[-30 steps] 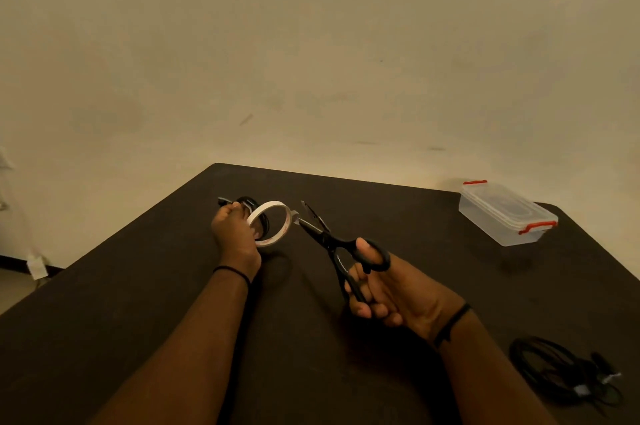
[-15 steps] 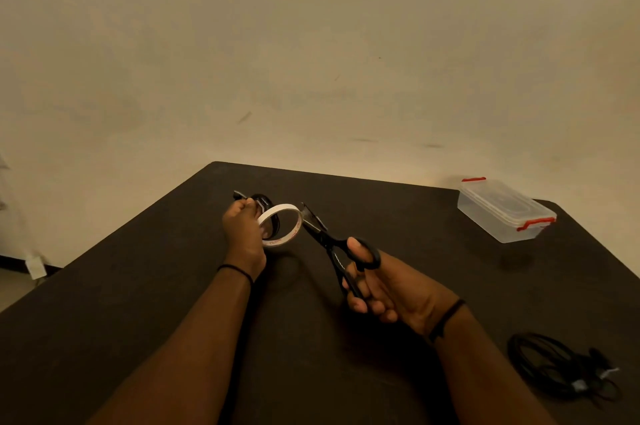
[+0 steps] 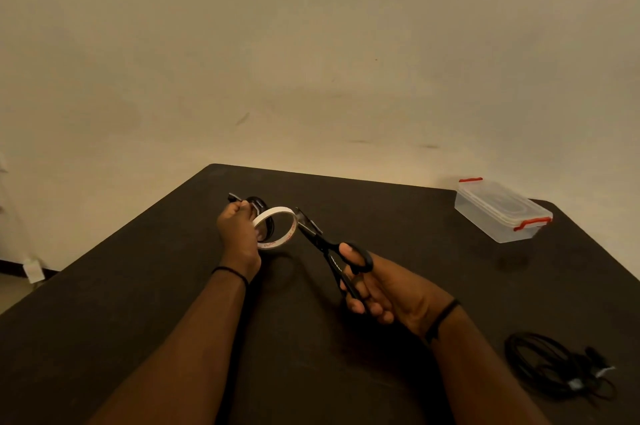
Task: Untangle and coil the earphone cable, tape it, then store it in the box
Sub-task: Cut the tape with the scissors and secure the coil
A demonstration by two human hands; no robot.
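Clear plastic makes the box [image 3: 502, 213], which stands at the far right of the dark table [image 3: 138, 286] with its lid on and red clips at both ends. Something dark seems to lie inside it, but I cannot tell what it is.

Head view: the left hand [image 3: 239, 237] is curled around a coiled black cable [image 3: 261, 208] and a white tape roll [image 3: 277, 227], holding both above the table. The right hand [image 3: 377, 286] grips black scissors [image 3: 329, 248], with the thumb through one handle ring and the fingers curled around the other. The blades stand slightly apart and their tips are just beside the right edge of the roll. A second black cable bundle [image 3: 557, 365] lies on the table near the right edge, close to the right forearm and well apart from the box.

Compared with half a second ago, the hands, the roll and the scissors are at nearly the same place. The blade tips stay at the roll, and the box and the bundle have not moved.
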